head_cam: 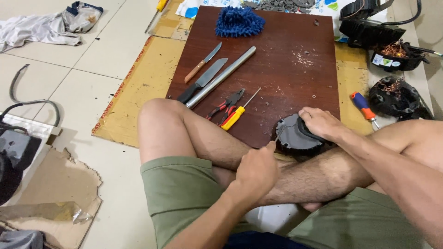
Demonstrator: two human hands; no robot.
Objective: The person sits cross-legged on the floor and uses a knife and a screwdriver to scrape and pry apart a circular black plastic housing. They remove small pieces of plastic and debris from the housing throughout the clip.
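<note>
dark brown board [286, 69], blue mop pad [239, 21], grey round part [295, 134], perhaps plastic, yellow-handled screwdriver [233, 118].

The room is evenly lit by soft, fairly bright light, and nothing throws a hard shadow. The white floor tiles [99, 50] look pale and slightly washed out, with no sharp glare. The dark wooden board [281, 55] carries a mild sheen towards its far end. Beneath the crossed legs the shade is faint. Most things look crisp, though the near left corner is darker and softer, and straight edges bow slightly towards the borders.
</note>
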